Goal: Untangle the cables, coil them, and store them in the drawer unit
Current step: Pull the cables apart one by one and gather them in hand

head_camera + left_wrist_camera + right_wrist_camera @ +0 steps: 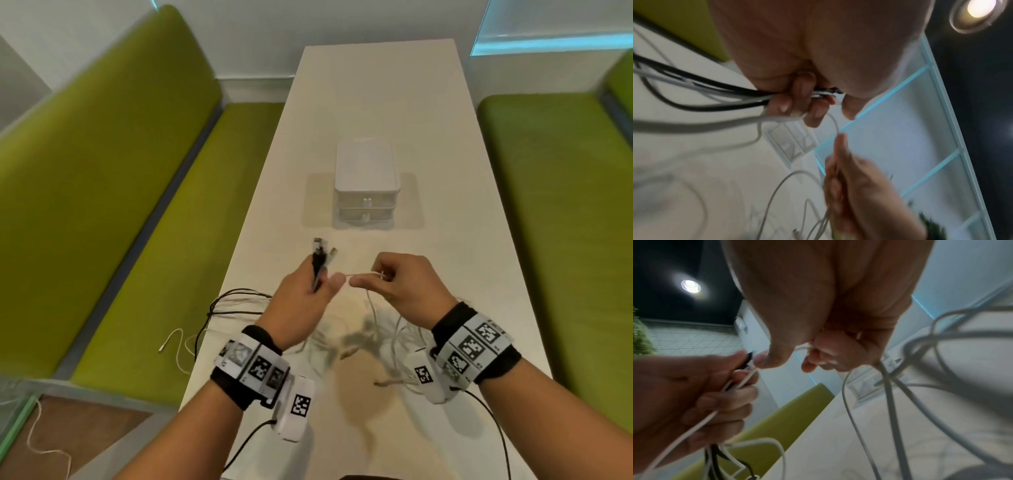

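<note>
White cable (359, 273) pinched taut between right hand (407, 287) and thumb of left hand (301, 301), whose curled fingers (785, 104) also grip a bundle of plugs (320, 251), black and white. Best to keep that bundle clamped and feed the single strand hand over hand, easing it out of the tangle (363, 335) below the wrists rather than yanking knots tighter. Drawer unit (367, 183) shut mid-table (462, 171), beyond the hands; some loops spilling over the left edge.
</note>
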A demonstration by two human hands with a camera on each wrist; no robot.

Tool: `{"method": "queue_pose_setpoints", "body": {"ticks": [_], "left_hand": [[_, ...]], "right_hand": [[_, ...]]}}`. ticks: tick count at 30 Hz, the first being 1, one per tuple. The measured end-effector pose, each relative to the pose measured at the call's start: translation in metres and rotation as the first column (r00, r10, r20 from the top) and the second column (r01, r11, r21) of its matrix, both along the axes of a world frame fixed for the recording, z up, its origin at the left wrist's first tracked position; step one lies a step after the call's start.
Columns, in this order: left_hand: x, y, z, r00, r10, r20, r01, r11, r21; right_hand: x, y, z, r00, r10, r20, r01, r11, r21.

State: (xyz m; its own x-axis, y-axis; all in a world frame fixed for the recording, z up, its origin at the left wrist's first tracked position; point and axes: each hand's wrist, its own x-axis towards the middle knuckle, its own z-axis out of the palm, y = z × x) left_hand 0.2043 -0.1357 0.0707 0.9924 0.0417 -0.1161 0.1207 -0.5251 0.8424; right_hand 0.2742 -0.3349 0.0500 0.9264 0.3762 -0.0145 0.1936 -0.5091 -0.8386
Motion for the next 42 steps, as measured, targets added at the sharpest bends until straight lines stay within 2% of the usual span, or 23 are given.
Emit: {"method": "queue_pose_setpoints", "body": {"ticks": [2,3,5,7,9,10,11,12,14,16,18,19,20,22,25,27,29,31,34,36,39,40,42], "left_hand": [[0.000,0.011,0.004,0.996,0.076,0.039,-0.073,0.995,-0.068],[0.001,0.018,0.006,0.993,0.102,0.066,-0.101,0.995,-0.022],[0.004,0.028,0.007,0.991,0.105,0.084,-0.121,0.969,0.217],[0.007,0.032,0.007,0.998,0.040,0.056,-0.063,0.846,0.529],[0.007,0.027,0.004,0.999,-0.046,0.006,0.029,0.725,0.688],[0.007,0.020,0.003,0.996,-0.086,-0.004,0.065,0.728,0.683],[0.005,0.012,0.003,0.992,-0.122,0.001,0.094,0.768,0.634],[0.004,0.004,0.003,0.990,-0.142,0.009,0.115,0.835,0.538],[0.002,-0.008,0.002,0.994,-0.113,-0.010,0.111,0.957,0.268],[0.002,-0.008,0.004,0.998,-0.032,-0.045,0.034,0.998,0.045],[0.002,0.000,0.009,0.997,0.060,-0.041,-0.064,0.991,-0.114],[0.002,0.007,0.012,0.994,0.105,-0.019,-0.106,0.985,-0.138],[0.003,0.015,0.016,0.989,0.145,0.014,-0.143,0.985,-0.096],[0.004,0.031,0.018,0.977,0.196,0.083,-0.205,0.970,0.127],[0.008,0.042,0.016,0.988,0.137,0.069,-0.154,0.895,0.419],[0.010,0.034,0.013,0.996,0.075,0.050,-0.090,0.859,0.504],[0.007,0.019,0.011,0.994,-0.004,0.107,-0.047,0.880,0.472],[0.003,0.005,0.011,0.982,-0.070,0.177,-0.012,0.904,0.428],[0.005,0.006,0.011,0.969,-0.076,0.235,-0.021,0.923,0.384],[0.008,0.012,0.016,0.978,-0.106,0.177,0.048,0.951,0.307],[0.008,0.011,0.019,0.973,-0.228,-0.026,0.229,0.972,0.043],[0.007,0.011,0.018,0.977,-0.210,-0.046,0.208,0.978,-0.032],[0.010,0.016,0.017,0.997,-0.079,-0.025,0.075,0.992,-0.106]], "right_hand": [[0.003,-0.011,0.001,0.997,-0.010,-0.075,0.006,0.999,-0.043],[0.003,-0.015,0.001,0.996,0.000,-0.085,-0.005,0.998,-0.065],[0.002,-0.019,0.003,0.997,0.030,-0.075,-0.035,0.997,-0.067],[-0.001,-0.016,0.002,0.993,0.060,-0.097,-0.060,0.998,0.005],[-0.005,-0.007,0.002,0.987,0.107,-0.122,-0.100,0.993,0.061],[-0.006,-0.002,-0.001,0.987,0.137,-0.082,-0.134,0.990,0.035],[-0.008,0.002,-0.003,0.985,0.173,-0.011,-0.173,0.985,-0.024],[-0.009,0.007,-0.003,0.977,0.205,0.062,-0.201,0.977,-0.075],[-0.012,0.013,-0.003,0.978,0.166,0.126,-0.160,0.986,-0.053],[-0.012,0.014,-0.001,0.994,0.060,0.093,-0.063,0.997,0.032],[-0.009,0.008,0.001,0.998,-0.008,0.056,0.010,0.999,-0.034],[-0.006,0.003,0.002,0.999,-0.013,0.041,0.017,0.994,-0.111],[-0.004,-0.002,0.003,1.000,0.003,0.017,0.000,0.986,-0.166],[0.001,-0.013,0.004,0.997,0.042,-0.062,-0.049,0.991,-0.127],[0.000,-0.012,0.010,0.982,0.110,-0.154,-0.112,0.994,-0.006],[-0.003,-0.004,0.008,0.989,0.122,-0.080,-0.123,0.992,-0.012],[-0.006,0.003,0.005,0.994,0.110,-0.013,-0.110,0.994,0.015],[-0.006,0.005,0.007,0.987,0.155,-0.031,-0.155,0.988,0.006],[-0.007,0.005,0.016,0.978,0.205,-0.036,-0.207,0.940,-0.271],[-0.006,0.004,0.021,0.976,0.217,-0.022,-0.211,0.916,-0.340],[-0.004,0.004,0.023,0.978,0.209,0.030,-0.202,0.969,-0.141],[-0.002,0.003,0.024,0.983,0.179,0.032,-0.175,0.979,-0.103],[0.003,-0.003,0.027,0.989,0.150,0.015,-0.144,0.970,-0.194]]}}
